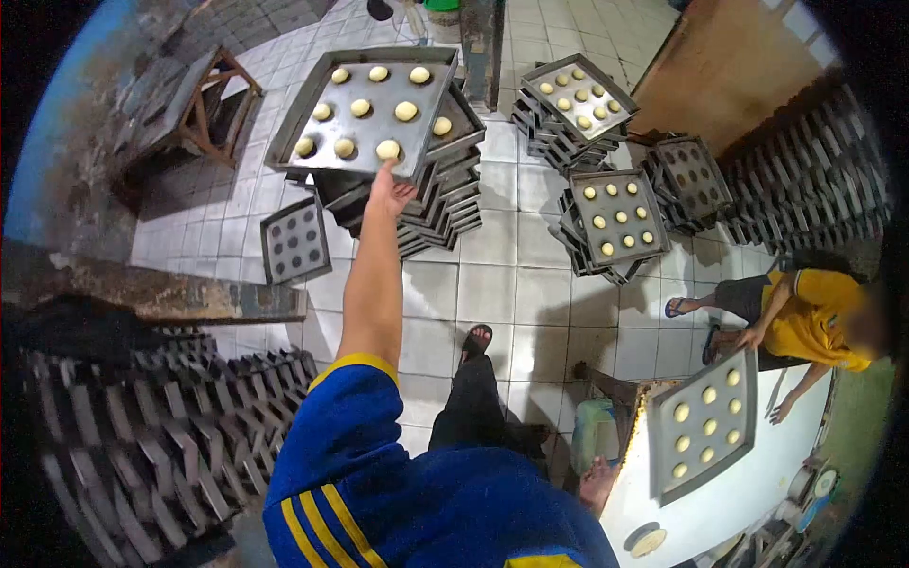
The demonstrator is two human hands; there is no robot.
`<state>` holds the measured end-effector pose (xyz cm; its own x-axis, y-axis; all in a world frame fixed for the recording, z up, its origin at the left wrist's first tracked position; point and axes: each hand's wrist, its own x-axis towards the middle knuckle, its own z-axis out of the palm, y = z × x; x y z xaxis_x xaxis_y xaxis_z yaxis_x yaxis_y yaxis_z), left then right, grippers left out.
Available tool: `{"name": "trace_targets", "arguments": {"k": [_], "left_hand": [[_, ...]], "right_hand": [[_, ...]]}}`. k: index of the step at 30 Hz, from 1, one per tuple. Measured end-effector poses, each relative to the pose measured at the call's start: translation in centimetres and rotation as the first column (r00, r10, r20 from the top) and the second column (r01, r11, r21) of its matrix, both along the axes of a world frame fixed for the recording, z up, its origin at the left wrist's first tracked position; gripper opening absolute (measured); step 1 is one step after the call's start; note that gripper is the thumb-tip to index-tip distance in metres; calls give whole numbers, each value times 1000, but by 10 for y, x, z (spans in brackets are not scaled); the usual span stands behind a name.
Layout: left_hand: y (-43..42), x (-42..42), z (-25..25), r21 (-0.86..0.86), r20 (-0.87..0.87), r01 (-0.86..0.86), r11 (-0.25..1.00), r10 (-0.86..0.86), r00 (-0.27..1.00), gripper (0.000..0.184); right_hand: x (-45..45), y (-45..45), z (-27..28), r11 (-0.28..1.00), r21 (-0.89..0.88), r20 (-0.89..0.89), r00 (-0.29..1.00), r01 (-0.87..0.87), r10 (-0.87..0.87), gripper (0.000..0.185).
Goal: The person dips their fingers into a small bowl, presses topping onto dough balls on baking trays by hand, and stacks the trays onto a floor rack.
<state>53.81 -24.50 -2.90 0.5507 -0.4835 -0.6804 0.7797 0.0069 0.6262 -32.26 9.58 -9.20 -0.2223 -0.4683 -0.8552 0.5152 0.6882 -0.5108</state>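
Tray stack point(443, 210): on the floor ahead. Upper tray point(381, 126): over the stack, askew, directly beyond the left hand point(390, 192), which grips its near rim. Right hand point(597, 483): well apart from it; grasp cannot be determined. Dough balls point(406, 112): nine, on upper tray.

on the far left we see pale yellow dough balls point(406, 111) in a three-by-three pattern against a silver-grey tray point(372, 131). to its near left, a dull grey spotted tray point(286, 236) bears dark rounds, also three by three. our top point(445, 497) is royal blue, with a yellow cuff point(358, 363) and three parallel yellow stripes point(329, 523); our trousers point(471, 402) are black. we see white floor tiles point(485, 293) crossed by grey grid lines, a co-worker's golden-yellow shirt point(805, 327) and white tabletop point(701, 521) on the near right, and an orange-brown board point(705, 71) at the far right.
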Motion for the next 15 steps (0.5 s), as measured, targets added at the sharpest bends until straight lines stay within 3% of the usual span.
{"name": "trace_targets", "arguments": {"k": [1,2,4,5,7,8,9,11,13,14,15], "left_hand": [[-11,7,-16,57,131,-11,998,3,991,60],[-19,9,-20,55,133,7,998,-14,991,60],[-25,2,-23,168,233,-250,954,208,950,42],[-21,-11,-11,26,211,-298,954,286,935,32],[-11,0,-31,3,240,-342,940,332,912,18],[15,-4,-27,-27,186,-178,984,180,966,16],[33,-23,-18,-4,258,-274,962,266,929,18],[94,-48,-25,-92,303,-144,985,166,938,6],[189,-27,-104,-197,419,175,965,-79,904,9],[212,-78,-42,-125,396,21,992,31,918,18],[266,-70,-58,-22,566,296,955,-233,791,21]], "right_hand": [[14,-9,12,995,-78,-24,998,-54,52,66],[26,-19,17,996,-80,-22,999,-36,35,66],[41,-38,24,973,-223,-19,998,-60,57,67],[44,-48,25,974,-225,-14,1000,-29,27,67],[44,-58,30,984,-162,-94,994,-74,59,67],[46,-58,36,983,-177,-92,995,-52,36,66],[48,-55,43,982,-190,-93,996,-24,6,66],[51,-45,59,971,-240,-116,993,-9,-19,67],[32,-24,45,976,-214,-136,988,38,-68,70],[18,-9,35,976,-184,-109,985,112,-134,70],[-6,9,13,971,-161,-45,981,179,-189,67]]}}
